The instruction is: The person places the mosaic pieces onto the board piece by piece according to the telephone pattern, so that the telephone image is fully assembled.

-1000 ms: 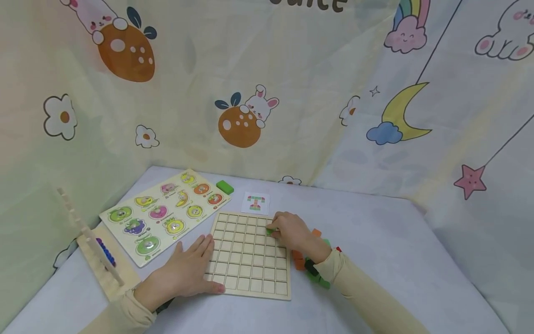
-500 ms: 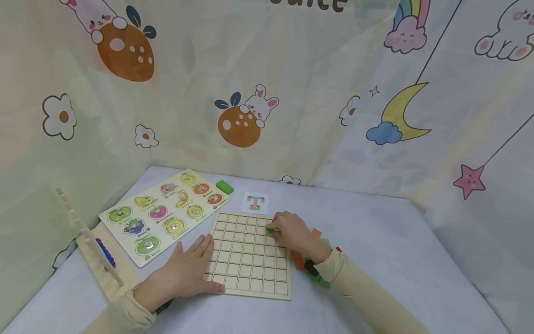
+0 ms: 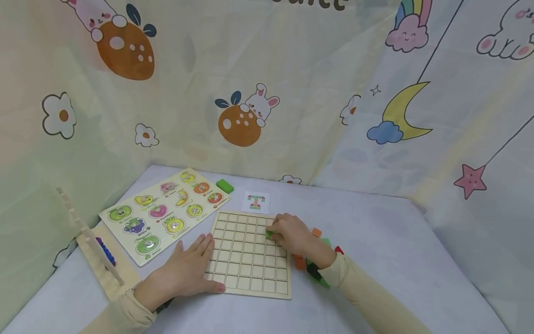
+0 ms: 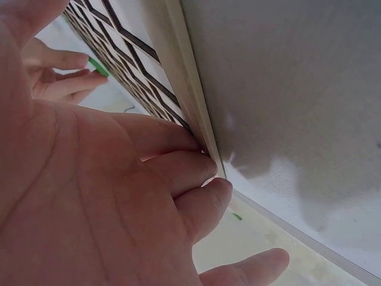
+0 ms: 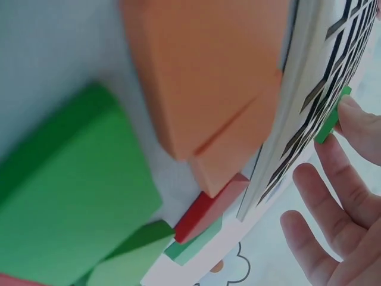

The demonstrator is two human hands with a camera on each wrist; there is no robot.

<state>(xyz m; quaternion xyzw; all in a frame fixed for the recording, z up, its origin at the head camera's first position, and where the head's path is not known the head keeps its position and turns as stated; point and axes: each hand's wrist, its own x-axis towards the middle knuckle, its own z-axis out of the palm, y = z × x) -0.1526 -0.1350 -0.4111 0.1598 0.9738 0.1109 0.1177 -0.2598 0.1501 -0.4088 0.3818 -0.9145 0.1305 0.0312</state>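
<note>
A wooden grid board (image 3: 239, 269) lies on the table with bare square cells. Along its left side rests my left hand (image 3: 187, 271), fingers extended against the edge and the thumb on the near left corner. In the left wrist view, those fingers (image 4: 196, 202) touch the board's rim. Over the far right cells, my right hand (image 3: 294, 234) pinches a small green block (image 3: 269, 234) between thumb and index finger. The right wrist view shows this green block (image 5: 333, 116) at the grid surface, its other fingers spread apart. Whether it sits inside a cell, I cannot tell.
Loose orange (image 3: 300, 263), green and red blocks lie right of the board, partly under my right forearm. Behind it is a pattern card (image 3: 256, 202) with a T shape. A fruit puzzle board (image 3: 162, 213), a green block (image 3: 225, 186) and a wooden bead frame (image 3: 104, 264) stand left.
My right hand has shifted slightly toward me with the green block between its fingers. My left hand stays in place on the board.
</note>
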